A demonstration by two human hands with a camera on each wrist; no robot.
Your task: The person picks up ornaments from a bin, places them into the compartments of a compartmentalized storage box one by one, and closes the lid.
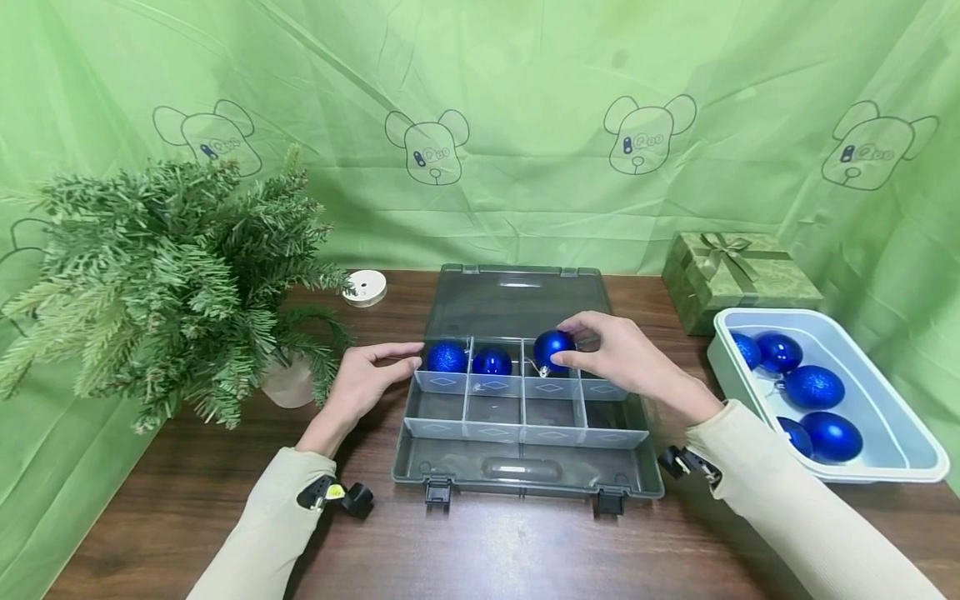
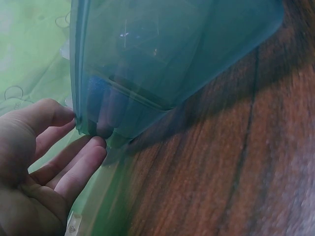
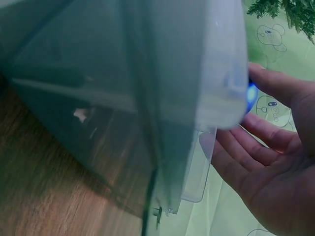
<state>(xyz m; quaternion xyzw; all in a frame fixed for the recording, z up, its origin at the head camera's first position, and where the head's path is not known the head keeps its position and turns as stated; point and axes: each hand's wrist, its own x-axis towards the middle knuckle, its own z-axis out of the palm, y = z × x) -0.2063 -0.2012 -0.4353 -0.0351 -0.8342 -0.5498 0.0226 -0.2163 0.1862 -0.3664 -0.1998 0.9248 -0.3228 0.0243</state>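
- Two cream sleeves reach in from the near edge over a dark wood-grain table, a small black device at each wrist.
- Between them, a grey translucent organizer box, its two latches undone and its lid laid back.
- Left hand: not clenched; fairly straight fingers touch the box's left edge.
- Right hand: thumb and fingertips pinch a smooth blue ball ornament (silver cap tilted downward) at the back row's third compartment.
- In that row's first two compartments: a glittery blue ball, then a shiny blue ball.
- To the right, a pale plastic tub with blue balls inside.
- Left, a potted artificial fir, near a white spool.
- Behind the tub, a green gift box with a bow.
- Farthest, a green curtain printed with cartoon animal heads.
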